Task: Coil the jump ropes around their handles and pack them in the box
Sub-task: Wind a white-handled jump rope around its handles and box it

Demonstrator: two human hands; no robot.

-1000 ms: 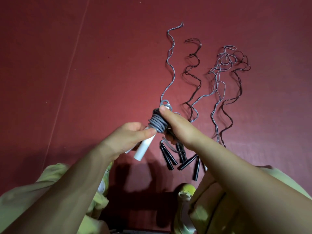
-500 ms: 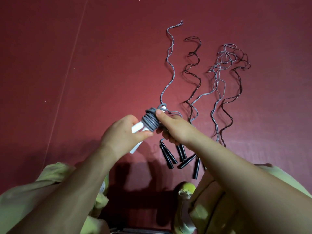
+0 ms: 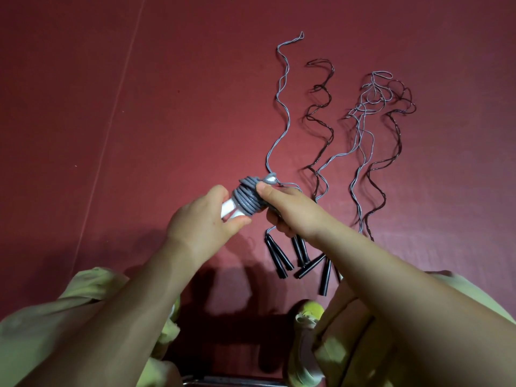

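Hands meet over the red floor [image 3: 139, 135], both forearms reaching in from the lower corners and converging mid-frame. Left hand [image 3: 201, 222] has a closed grip on the white handles [image 3: 229, 208], fingers curled over the top and thumb underneath pointing toward the coil, wrist roughly in line w/ the forearm. Right hand [image 3: 290, 208] comes in from the other side, back of the hand up; its thumb presses on the upper edge of the grey coil [image 3: 248, 197] and the other fingers curl under it, so the grip is closed on the wound rope. The coil sits tight round the far end of the handles, between the two hands and held up off the floor. A short grey loop [image 3: 270, 178] sticks out beyond the thumb tip.

Beyond the hands, approx. four or five more jump ropes [image 3: 360, 141] lie stretched out in wavy lines, grey and dark ones side by side, the far ends on the right tangled together. Their black handles [image 3: 279, 258] fan out on the floor just below the right wrist. Yellow-green clothing [image 3: 83, 297] and a yellow-green shoe [image 3: 308, 317] show at the bottom edge.
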